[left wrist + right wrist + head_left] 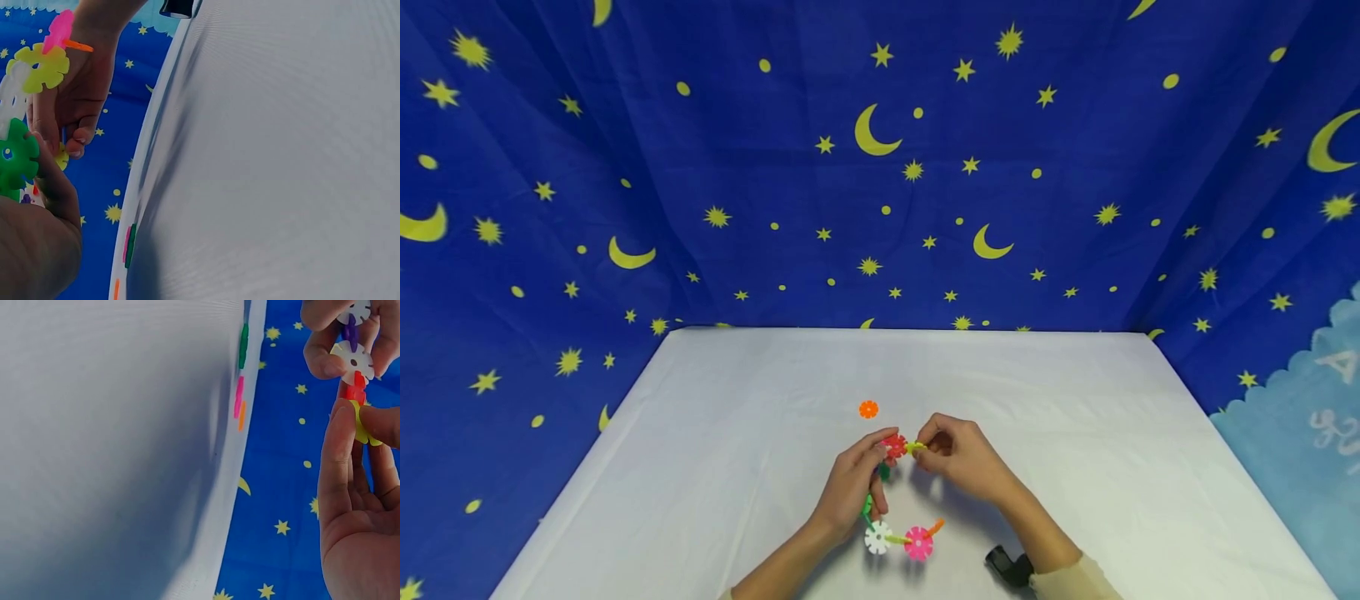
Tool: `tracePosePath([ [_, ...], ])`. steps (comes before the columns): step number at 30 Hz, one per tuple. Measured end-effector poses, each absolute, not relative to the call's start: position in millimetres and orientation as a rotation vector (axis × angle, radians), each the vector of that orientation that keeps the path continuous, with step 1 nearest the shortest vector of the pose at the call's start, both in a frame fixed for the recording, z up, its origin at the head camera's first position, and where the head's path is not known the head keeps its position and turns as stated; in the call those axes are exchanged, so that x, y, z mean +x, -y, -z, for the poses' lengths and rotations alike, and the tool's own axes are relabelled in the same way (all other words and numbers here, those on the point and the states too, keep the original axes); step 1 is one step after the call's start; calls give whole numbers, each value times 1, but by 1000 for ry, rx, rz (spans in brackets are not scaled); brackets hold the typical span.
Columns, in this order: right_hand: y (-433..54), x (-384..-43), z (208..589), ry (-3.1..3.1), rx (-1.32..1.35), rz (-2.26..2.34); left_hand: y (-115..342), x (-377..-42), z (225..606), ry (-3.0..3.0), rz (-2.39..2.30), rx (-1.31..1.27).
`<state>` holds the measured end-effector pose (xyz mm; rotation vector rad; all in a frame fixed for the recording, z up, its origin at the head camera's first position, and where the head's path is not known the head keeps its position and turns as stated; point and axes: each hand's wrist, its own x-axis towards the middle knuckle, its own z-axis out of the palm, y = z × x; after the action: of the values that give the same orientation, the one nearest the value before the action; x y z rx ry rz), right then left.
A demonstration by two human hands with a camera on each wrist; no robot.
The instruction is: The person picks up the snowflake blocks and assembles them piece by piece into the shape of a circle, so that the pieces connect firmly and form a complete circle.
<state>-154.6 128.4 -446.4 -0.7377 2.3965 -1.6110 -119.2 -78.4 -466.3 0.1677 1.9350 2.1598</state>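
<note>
Interlocking flower-shaped plastic discs form a chain in front of me. My left hand point(848, 487) holds it near a red disc point(894, 447), and in the right wrist view its fingers grip a white disc point(354, 362) beside a purple one point(350, 332). Between thumb and fingertips, my right hand point(962, 454) pinches a yellow disc point(362, 425) that meets the red one. The rest of the chain curves below the left hand: green point(17, 156), white point(877, 537), yellow point(42, 70), pink point(918, 543) and orange point(936, 527) discs. The left palm hides part of it.
A loose orange disc point(868, 409) lies on the white table point(760, 400) beyond the hands. In the right wrist view, green point(244, 345) and pink point(238, 397) discs also lie there. A black object point(1009, 568) is beside my right wrist. Blue star-patterned cloth point(805, 183) surrounds the table.
</note>
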Motion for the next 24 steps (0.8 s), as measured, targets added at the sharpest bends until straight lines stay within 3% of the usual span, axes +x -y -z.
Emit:
tracePosePath([
  [24, -115, -133, 409, -2487, -765, 1610, 87, -121, 457, -2014, -2007, 274],
])
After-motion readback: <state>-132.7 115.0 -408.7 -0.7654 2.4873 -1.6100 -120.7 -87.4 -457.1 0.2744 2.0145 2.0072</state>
